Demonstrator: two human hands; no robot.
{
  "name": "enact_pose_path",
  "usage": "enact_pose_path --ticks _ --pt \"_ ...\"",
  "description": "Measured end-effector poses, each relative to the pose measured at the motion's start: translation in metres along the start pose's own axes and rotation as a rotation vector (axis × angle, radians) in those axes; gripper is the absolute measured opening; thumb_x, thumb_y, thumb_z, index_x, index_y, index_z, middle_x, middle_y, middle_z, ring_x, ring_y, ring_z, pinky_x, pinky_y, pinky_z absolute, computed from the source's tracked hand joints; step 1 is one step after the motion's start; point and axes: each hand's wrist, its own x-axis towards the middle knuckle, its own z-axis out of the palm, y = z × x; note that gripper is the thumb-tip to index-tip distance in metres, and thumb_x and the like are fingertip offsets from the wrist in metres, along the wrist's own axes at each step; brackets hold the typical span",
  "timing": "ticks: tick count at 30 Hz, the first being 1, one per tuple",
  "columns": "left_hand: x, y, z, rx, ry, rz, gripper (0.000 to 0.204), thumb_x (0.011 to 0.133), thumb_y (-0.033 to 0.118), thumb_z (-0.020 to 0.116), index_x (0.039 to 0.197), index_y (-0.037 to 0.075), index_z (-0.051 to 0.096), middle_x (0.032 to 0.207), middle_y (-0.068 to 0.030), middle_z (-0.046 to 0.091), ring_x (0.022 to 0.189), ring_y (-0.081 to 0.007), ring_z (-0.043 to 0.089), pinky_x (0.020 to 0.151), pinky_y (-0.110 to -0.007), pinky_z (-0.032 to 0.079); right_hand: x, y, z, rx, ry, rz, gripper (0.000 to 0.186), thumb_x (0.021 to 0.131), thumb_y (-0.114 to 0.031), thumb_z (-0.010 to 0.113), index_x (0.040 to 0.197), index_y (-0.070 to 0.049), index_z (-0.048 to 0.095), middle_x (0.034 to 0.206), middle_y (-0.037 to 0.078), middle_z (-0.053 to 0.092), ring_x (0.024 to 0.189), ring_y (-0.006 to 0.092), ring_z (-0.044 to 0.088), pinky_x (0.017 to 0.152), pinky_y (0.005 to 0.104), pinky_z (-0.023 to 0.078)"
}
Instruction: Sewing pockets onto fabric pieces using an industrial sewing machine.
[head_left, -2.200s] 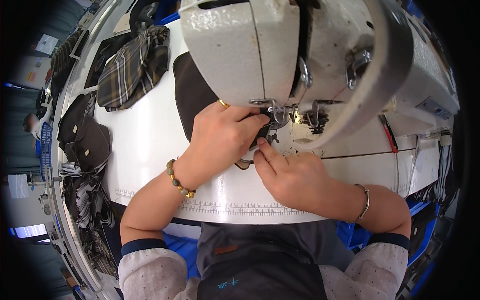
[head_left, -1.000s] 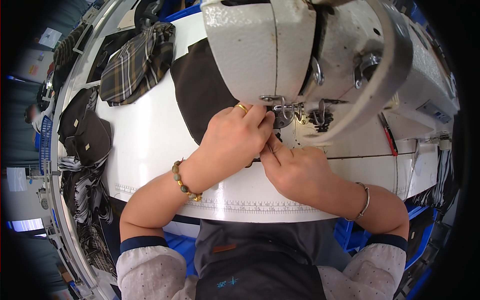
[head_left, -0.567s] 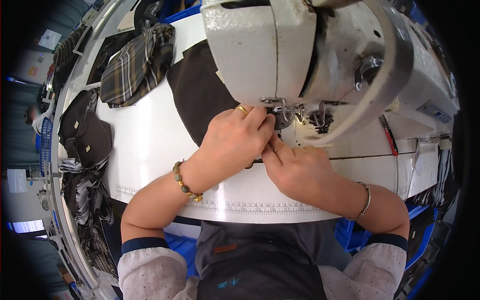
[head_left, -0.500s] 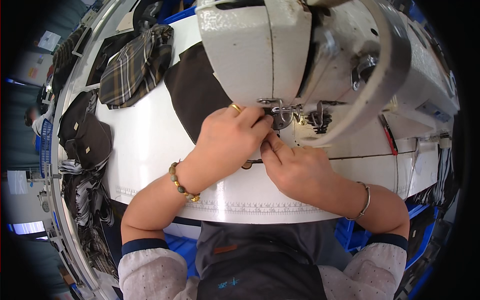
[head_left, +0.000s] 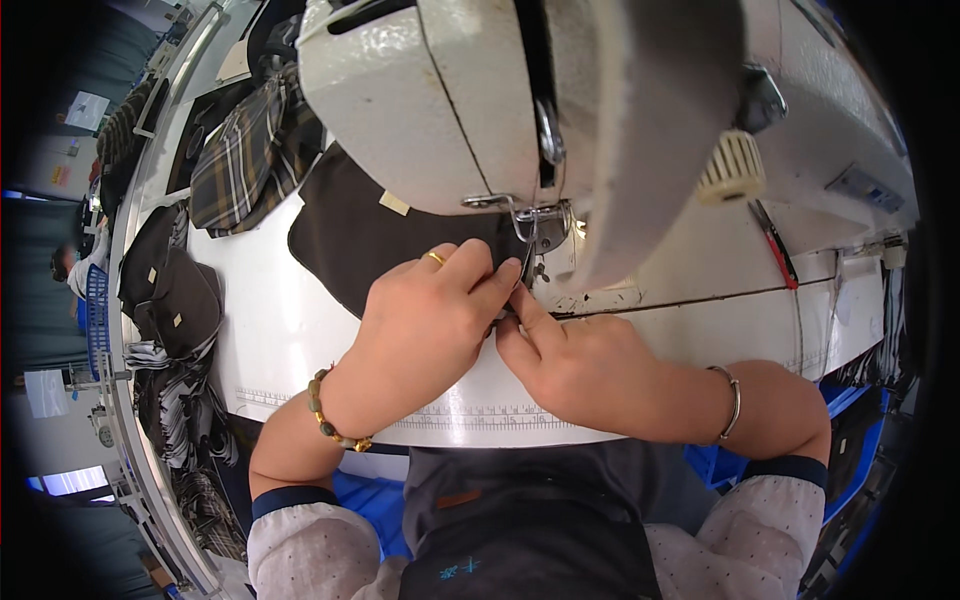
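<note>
A dark brown fabric piece (head_left: pixel 385 245) with a small cream tag (head_left: pixel 394 203) lies on the white table, partly under the head of a sewing machine (head_left: pixel 440 110). My left hand (head_left: pixel 430 310), with a gold ring, pinches the fabric's near right edge just in front of the presser foot (head_left: pixel 543 225). Against it, my right hand (head_left: pixel 580 365) has thumb and forefinger closed on the same edge. The fingertips of both hands meet there and cover the bit of fabric between them.
Red-handled snips (head_left: pixel 775 250) lie right of the machine's needle area. Folded plaid fabric (head_left: pixel 245 165) sits at the far left, and a stack of dark fabric pieces (head_left: pixel 175 285) hangs by the left edge. A printed ruler scale (head_left: pixel 470 415) runs along the near table edge.
The view has shifted, with the machine head appearing larger and further left. Both hands have drawn slightly toward me with the fabric edge, and the cream tag is now more exposed.
</note>
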Motion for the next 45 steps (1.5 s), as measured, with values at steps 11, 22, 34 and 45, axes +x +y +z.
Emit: enact_pose_path --ticks 11,22,34,45 --pt "-0.001 0.002 0.001 -0.031 -0.042 -0.052 0.033 0.074 0.009 0.071 0.107 0.007 0.074 0.084 -0.0029 0.055 0.074 -0.0186 0.063 0.059 -0.031 0.051 0.001 -0.002 -0.004 0.01 -0.01 0.004 0.014 0.081 -0.011 0.064 0.086 0.002 0.061 0.102 0.035 0.07 0.047 0.0185 0.065 0.039 0.0293 0.049" --pt "0.0 0.003 -0.002 -0.186 -0.071 -0.137 0.037 0.072 -0.002 0.072 0.108 0.004 0.076 0.087 -0.0059 0.062 0.074 -0.024 0.065 0.059 -0.035 0.05 0.0 -0.002 -0.002 0.007 -0.013 -0.014 0.015 0.08 -0.012 0.065 0.085 0.001 0.061 0.101 0.036 0.07 0.045 0.0173 0.063 0.039 0.0287 0.048" --pt "-0.001 0.006 0.001 -0.157 -0.086 -0.071 0.04 0.072 0.006 0.073 0.111 0.004 0.072 0.09 -0.0043 0.055 0.079 -0.022 0.064 0.058 -0.035 0.052 0.0 -0.004 -0.001 0.013 -0.003 -0.012 0.014 0.081 -0.012 0.064 0.085 0.0 0.061 0.098 0.034 0.07 0.046 0.0173 0.063 0.038 0.0288 0.048" --pt "0.007 0.0 0.01 -0.126 -0.043 -0.052 0.039 0.073 0.006 0.071 0.112 0.001 0.071 0.09 -0.0052 0.056 0.08 -0.0224 0.064 0.06 -0.034 0.051 0.003 0.005 0.002 -0.054 -0.018 0.03 0.018 0.08 -0.012 0.065 0.093 0.001 0.062 0.102 0.031 0.07 0.046 0.0168 0.062 0.038 0.0308 0.047"
